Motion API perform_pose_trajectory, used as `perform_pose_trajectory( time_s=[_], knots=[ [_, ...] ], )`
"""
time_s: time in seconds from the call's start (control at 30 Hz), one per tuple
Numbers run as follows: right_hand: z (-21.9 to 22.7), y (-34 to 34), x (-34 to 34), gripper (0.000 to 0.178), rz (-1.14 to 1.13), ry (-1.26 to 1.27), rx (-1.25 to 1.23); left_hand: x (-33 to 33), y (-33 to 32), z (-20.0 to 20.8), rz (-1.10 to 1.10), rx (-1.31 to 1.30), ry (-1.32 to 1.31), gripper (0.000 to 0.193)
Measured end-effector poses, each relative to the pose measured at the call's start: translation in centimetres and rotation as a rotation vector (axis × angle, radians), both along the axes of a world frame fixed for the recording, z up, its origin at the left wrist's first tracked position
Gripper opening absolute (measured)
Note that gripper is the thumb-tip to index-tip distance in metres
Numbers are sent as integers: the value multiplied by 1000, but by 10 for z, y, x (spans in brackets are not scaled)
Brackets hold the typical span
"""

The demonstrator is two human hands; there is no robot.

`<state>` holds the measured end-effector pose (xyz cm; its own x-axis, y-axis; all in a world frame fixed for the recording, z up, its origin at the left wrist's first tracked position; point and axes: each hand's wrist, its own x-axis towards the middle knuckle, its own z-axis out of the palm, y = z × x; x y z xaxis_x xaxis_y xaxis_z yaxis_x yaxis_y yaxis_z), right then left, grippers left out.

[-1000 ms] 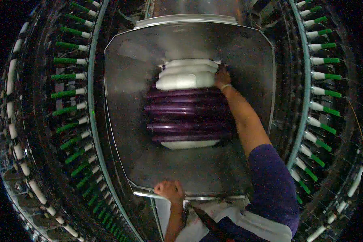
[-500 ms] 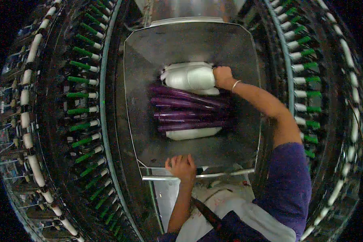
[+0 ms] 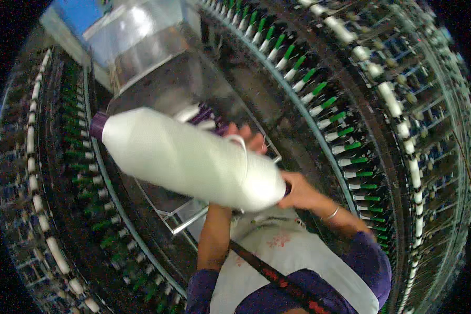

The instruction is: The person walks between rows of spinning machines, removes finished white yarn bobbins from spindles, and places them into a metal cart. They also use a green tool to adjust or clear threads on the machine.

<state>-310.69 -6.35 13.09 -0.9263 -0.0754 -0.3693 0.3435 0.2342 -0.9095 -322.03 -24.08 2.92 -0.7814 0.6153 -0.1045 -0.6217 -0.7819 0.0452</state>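
Observation:
A large white yarn bobbin [image 3: 178, 152] slants across the middle, close to the camera, above the cart. Its purple tube end [image 3: 98, 125] sticks out at the upper left. My right hand [image 3: 298, 191] grips the dark tube end at the lower right. Behind the bobbin, my left hand [image 3: 247, 138] shows only its fingers, stretched out and blurred past the far side; its palm is hidden. A loose white strand of yarn [image 3: 244, 152] loops over the bobbin near those fingers.
Below lies a dark metal cart [image 3: 157, 83] with a bar handle [image 3: 189, 221], holding purple tubes [image 3: 205, 112] and white bobbins. Spinning frames flank it, with green-tipped spindles [image 3: 319, 107] on the right and more on the left. A blue box [image 3: 78, 18] stands at the far left.
A white bobbin has come up out of the cart, held by my right hand. My left hand has moved from the cart's near edge to behind the bobbin. The view has turned.

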Motion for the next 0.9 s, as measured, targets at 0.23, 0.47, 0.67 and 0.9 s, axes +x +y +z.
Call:
perform_pose_trajectory(
  time_s=[0.23, 0.47, 0.67, 0.9],
  knots=[
    [-6, 18, 67, 53, -227, -38, -56, 31, 29, 76, 26, -570, 222, 60],
    [78, 134, 19, 51, -638, 295, 440, -6, 139, 143, -128, -273, 721, 80],
    [210, 280, -83, 51, -706, 329, 1502, -7, 112, 67, 172, -1393, 1621, 104],
    [224, 371, -144, 53, -635, 291, 1834, 55, -68, -60, -582, -2179, 1352, 128]
  ],
)
